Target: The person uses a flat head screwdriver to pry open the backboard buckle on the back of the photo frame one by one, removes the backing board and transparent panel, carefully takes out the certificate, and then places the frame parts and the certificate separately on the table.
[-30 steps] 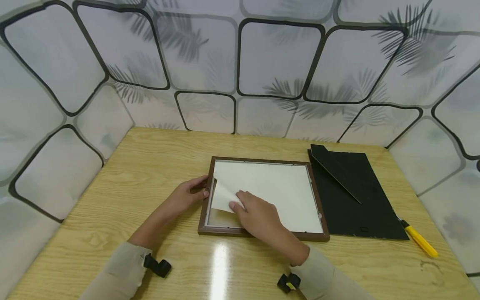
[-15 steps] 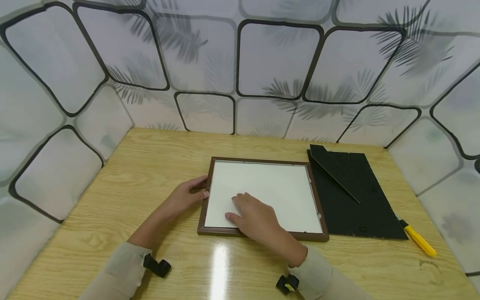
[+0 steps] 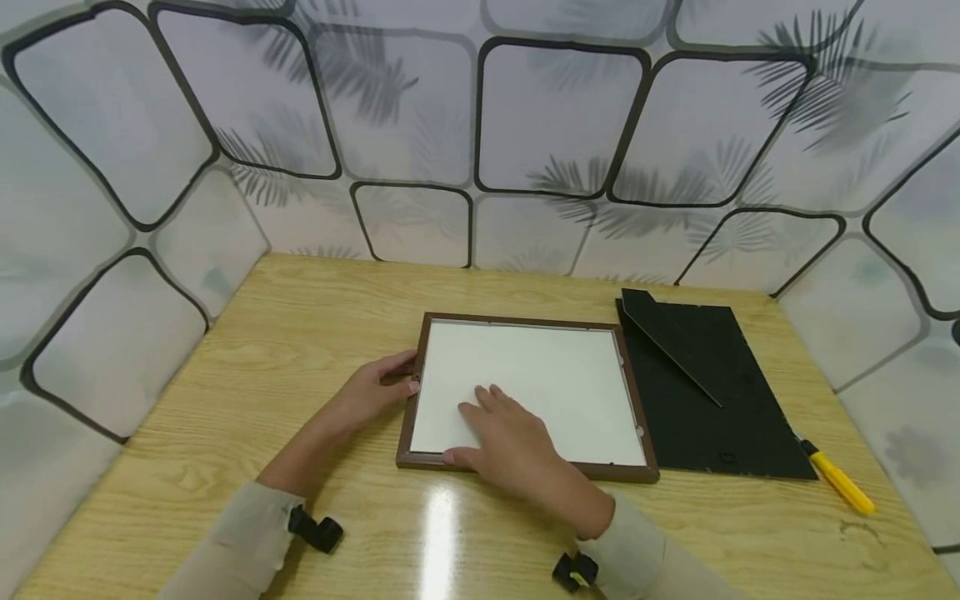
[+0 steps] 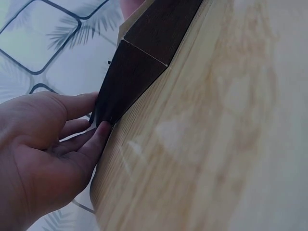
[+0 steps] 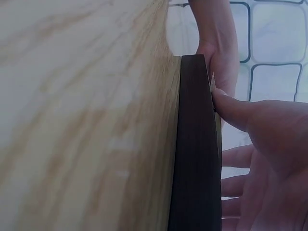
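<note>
Left hand (image 3: 371,393) is pinching the brown frame (image 3: 615,472), right hand (image 3: 516,437) is resting spread on white paper (image 3: 558,371), lower middle.

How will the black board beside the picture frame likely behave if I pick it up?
The black board is probably stiff, since it lies flat with straight edges. It looks thin, so perhaps light for its size. Its flap juts past the far edge and might swing.

The sheet (image 3: 555,375) looks smooth; the wood-grain table (image 3: 315,308), glossy.
</note>
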A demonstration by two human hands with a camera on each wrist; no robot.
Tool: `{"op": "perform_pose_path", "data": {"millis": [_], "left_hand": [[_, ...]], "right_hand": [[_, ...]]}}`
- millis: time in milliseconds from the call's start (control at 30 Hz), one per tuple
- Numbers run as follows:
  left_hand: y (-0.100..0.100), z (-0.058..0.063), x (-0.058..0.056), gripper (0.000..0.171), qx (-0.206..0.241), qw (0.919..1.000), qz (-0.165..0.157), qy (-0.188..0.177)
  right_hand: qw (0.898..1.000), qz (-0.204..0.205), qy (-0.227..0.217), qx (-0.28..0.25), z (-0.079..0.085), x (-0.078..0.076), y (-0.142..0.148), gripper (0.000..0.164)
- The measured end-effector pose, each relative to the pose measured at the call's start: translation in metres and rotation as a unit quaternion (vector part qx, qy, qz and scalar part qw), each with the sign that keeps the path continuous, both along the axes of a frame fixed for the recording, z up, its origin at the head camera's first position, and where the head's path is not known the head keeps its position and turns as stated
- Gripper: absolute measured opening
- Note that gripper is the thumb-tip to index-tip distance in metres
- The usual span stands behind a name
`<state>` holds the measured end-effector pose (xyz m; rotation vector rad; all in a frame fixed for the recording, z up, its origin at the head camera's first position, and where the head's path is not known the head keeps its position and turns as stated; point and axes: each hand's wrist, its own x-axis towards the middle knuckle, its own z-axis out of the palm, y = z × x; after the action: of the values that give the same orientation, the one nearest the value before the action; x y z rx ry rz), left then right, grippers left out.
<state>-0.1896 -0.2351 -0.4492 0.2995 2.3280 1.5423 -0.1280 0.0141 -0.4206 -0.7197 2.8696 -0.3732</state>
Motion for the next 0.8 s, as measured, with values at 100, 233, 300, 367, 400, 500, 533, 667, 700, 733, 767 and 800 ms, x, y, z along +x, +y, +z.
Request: {"op": "perform_pose_path", "data": {"millis": [100, 233, 300, 367, 400, 500, 533, 667, 700, 733, 767, 800], "left_hand": [[-0.001, -0.001, 0.0, 0.066, 0.0, 1.0, -0.002, 0.003], [-0.001, -0.002, 0.0, 0.066, 0.0, 1.0, -0.004, 0.005], [0.0, -0.001, -0.001, 0.066, -0.002, 1.0, -0.003, 0.007], [0.001, -0.001, -0.001, 0.065, -0.004, 1.0, -0.001, 0.007], [0.001, 0.0, -0.001, 0.065, -0.006, 1.0, 0.001, 0.007], [0.002, 0.0, -0.001, 0.065, -0.01, 0.9999, 0.002, 0.006], [0.002, 0.0, -0.001, 0.065, -0.01, 0.9999, 0.002, 0.006], [0.002, 0.0, -0.001, 0.065, -0.008, 0.9999, -0.001, 0.007], [0.002, -0.001, -0.002, 0.065, -0.006, 1.0, -0.001, 0.008], [0.002, -0.002, -0.002, 0.065, -0.004, 1.0, 0.0, 0.007], [0.001, -0.002, -0.002, 0.065, -0.001, 1.0, 0.0, 0.007], [0.001, -0.003, -0.002, 0.065, 0.001, 1.0, 0.001, 0.005]], "right_hand": [[1.0, 0.002, 0.001, -0.007, 0.0, -0.001, 0.001, 0.07], [1.0, -0.006, -0.018, -0.024, 0.0, -0.005, 0.003, 0.07], [0.999, -0.013, -0.029, -0.045, 0.001, -0.006, 0.006, 0.069], [0.997, -0.019, -0.033, -0.072, 0.003, -0.008, 0.008, 0.066], [0.995, -0.022, -0.034, -0.087, 0.006, -0.009, 0.01, 0.064], [0.989, -0.038, -0.04, -0.14, 0.012, -0.01, 0.015, 0.059], [0.985, -0.04, -0.035, -0.161, 0.014, -0.011, 0.017, 0.057], [0.969, -0.044, -0.01, -0.241, 0.02, -0.015, 0.025, 0.051], [0.965, -0.042, 0.0, -0.26, 0.021, -0.017, 0.027, 0.05], [0.96, -0.041, 0.009, -0.277, 0.021, -0.018, 0.029, 0.049], [0.955, -0.039, 0.015, -0.293, 0.022, -0.019, 0.03, 0.049], [0.951, -0.038, 0.022, -0.307, 0.022, -0.02, 0.032, 0.049]]}}
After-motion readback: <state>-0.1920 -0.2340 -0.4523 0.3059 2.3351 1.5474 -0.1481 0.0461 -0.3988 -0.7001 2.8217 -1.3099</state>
